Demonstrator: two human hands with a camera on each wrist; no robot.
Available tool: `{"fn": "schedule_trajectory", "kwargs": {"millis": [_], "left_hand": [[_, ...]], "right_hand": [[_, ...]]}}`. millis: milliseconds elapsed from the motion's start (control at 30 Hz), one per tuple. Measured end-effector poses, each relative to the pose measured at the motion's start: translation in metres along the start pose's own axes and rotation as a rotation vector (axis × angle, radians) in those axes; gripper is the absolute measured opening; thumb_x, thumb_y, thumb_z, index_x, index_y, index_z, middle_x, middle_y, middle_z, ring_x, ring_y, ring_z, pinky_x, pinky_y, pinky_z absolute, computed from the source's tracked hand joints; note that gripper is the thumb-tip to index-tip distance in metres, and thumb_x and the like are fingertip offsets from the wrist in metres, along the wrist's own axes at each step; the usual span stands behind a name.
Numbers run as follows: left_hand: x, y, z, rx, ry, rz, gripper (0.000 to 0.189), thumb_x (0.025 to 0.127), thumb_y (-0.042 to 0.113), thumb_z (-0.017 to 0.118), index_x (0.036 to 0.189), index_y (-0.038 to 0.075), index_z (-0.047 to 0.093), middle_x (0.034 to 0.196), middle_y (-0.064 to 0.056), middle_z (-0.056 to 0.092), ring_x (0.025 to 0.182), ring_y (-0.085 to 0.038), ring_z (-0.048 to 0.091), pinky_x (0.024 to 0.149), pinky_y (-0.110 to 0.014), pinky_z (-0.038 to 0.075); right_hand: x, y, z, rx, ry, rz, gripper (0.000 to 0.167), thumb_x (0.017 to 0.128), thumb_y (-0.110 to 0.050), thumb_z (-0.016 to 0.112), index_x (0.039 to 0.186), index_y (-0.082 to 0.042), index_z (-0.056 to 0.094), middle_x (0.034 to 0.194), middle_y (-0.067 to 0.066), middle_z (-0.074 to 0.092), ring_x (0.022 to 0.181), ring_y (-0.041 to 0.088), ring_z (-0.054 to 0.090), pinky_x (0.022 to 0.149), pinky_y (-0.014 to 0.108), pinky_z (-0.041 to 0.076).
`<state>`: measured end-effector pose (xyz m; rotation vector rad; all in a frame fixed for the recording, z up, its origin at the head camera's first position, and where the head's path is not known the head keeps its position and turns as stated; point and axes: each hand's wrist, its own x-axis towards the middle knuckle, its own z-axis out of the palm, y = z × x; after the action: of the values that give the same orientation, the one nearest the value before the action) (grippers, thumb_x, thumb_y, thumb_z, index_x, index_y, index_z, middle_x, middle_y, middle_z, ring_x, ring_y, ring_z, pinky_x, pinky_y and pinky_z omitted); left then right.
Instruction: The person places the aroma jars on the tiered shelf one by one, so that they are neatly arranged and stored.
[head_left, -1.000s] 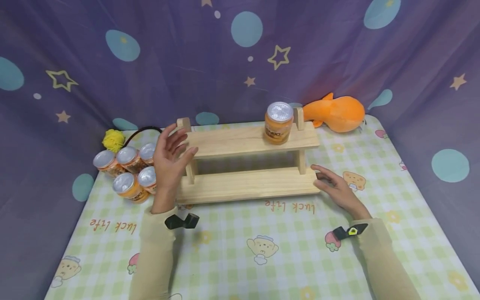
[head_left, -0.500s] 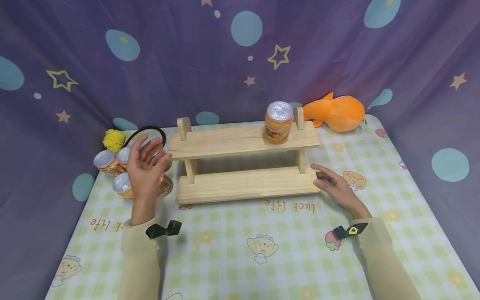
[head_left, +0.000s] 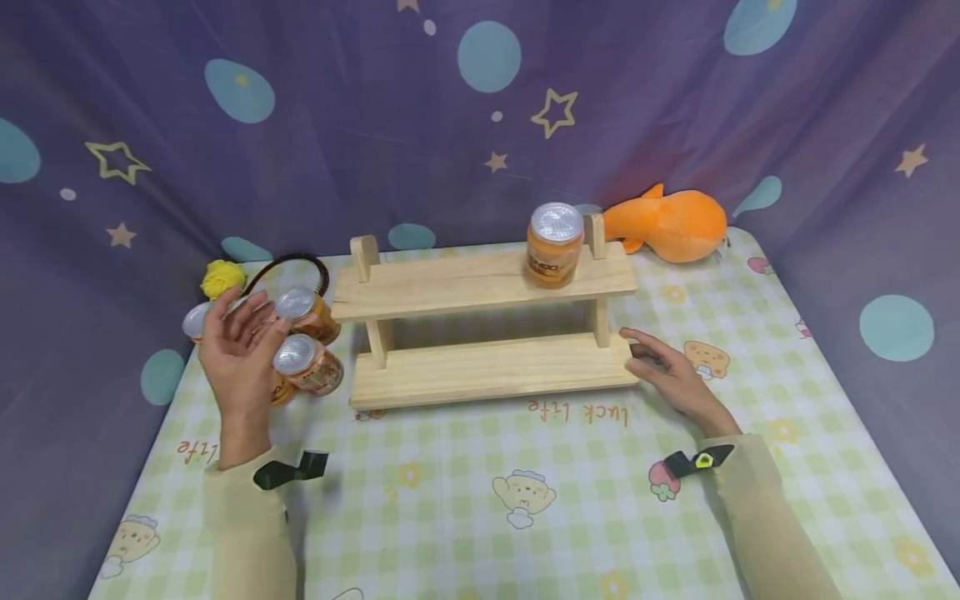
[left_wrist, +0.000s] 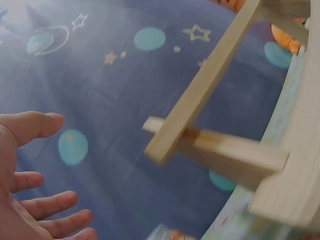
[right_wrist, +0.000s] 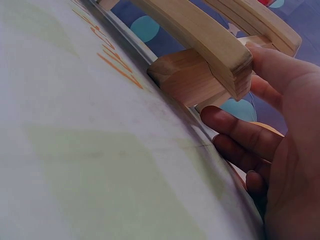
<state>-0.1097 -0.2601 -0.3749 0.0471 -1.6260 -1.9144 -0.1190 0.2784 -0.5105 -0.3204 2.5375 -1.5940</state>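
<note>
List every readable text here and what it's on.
"luck life": upside down on the checked tablecloth, before the wooden rack.
"life": upside down on the tablecloth's left, beside the left sleeve.
"NDO": jar on the rack's upper shelf; the word's start is unclear.
Too small to read: labels on the jars by the left hand.
Too slanted: orange lettering in the right wrist view.

A jar stands on the shelf, other jars left, a toy behind right.
</note>
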Motion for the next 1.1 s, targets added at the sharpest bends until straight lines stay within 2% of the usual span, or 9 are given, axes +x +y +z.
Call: {"fn": "schedule_trajectory", "kwargs": {"millis": [200,400,500,667,800,967,1100], "left_hand": [[0.005,-0.003,-0.024,0.084,0.096,-0.022,0.059,0.080,-0.011,0.073,0.134,0.006,0.057,0.114,-0.006,0.072,0.103,-0.018,0.067,0.087,-0.019,0.052],[0.010,-0.005,-0.043,0.062,0.151,-0.024,0.057,0.081,-0.011,0.074,0.133,0.005,0.058,0.111,-0.008,0.071,0.097,-0.015,0.069,0.086,-0.018,0.053],[0.013,-0.008,-0.048,0.105,0.172,-0.043,0.056,0.081,-0.008,0.075,0.133,0.007,0.058,0.112,-0.007,0.071,0.098,-0.014,0.068,0.086,-0.017,0.052],[0.015,-0.014,-0.057,0.200,0.218,-0.099,0.057,0.081,-0.005,0.077,0.133,0.009,0.059,0.110,-0.001,0.069,0.102,-0.013,0.066,0.085,-0.014,0.050],[0.014,-0.021,-0.065,0.228,0.229,-0.144,0.060,0.080,-0.005,0.077,0.135,0.009,0.058,0.111,0.002,0.069,0.104,-0.011,0.065,0.084,-0.012,0.048],[0.010,-0.027,-0.078,0.276,0.226,-0.193,0.064,0.081,-0.003,0.078,0.139,0.007,0.053,0.113,0.005,0.070,0.106,-0.009,0.063,0.084,-0.011,0.047],[0.007,-0.032,-0.084,0.305,0.228,-0.270,0.066,0.081,0.000,0.079,0.141,0.011,0.053,0.113,0.008,0.069,0.108,-0.007,0.061,0.084,-0.009,0.046]], "right_hand": [[0.001,0.000,0.000,-0.010,0.002,-0.007,0.050,0.103,-0.021,0.056,0.152,-0.020,0.045,0.132,0.018,0.062,0.110,-0.011,0.056,0.092,0.010,0.043],[0.000,-0.001,-0.002,-0.001,0.010,-0.010,0.050,0.103,-0.021,0.056,0.151,-0.019,0.045,0.130,0.012,0.063,0.110,-0.011,0.056,0.091,0.010,0.044],[0.000,-0.001,-0.002,0.001,0.016,-0.009,0.050,0.103,-0.021,0.057,0.151,-0.019,0.045,0.129,0.008,0.064,0.110,-0.011,0.056,0.091,0.010,0.043],[0.000,0.000,-0.002,0.007,0.012,-0.001,0.050,0.103,-0.022,0.056,0.151,-0.019,0.045,0.131,0.011,0.063,0.111,-0.011,0.055,0.092,0.010,0.043],[0.001,0.001,-0.001,0.012,0.006,0.000,0.050,0.103,-0.021,0.056,0.151,-0.018,0.045,0.131,0.015,0.063,0.110,-0.010,0.056,0.092,0.010,0.042],[0.001,0.000,0.001,0.017,0.004,0.002,0.049,0.103,-0.022,0.057,0.151,-0.019,0.046,0.129,0.009,0.064,0.110,-0.009,0.056,0.092,0.010,0.043],[0.000,-0.001,0.001,0.012,0.004,0.003,0.049,0.103,-0.022,0.057,0.151,-0.019,0.046,0.128,0.004,0.064,0.110,-0.009,0.056,0.092,0.010,0.043]]}}
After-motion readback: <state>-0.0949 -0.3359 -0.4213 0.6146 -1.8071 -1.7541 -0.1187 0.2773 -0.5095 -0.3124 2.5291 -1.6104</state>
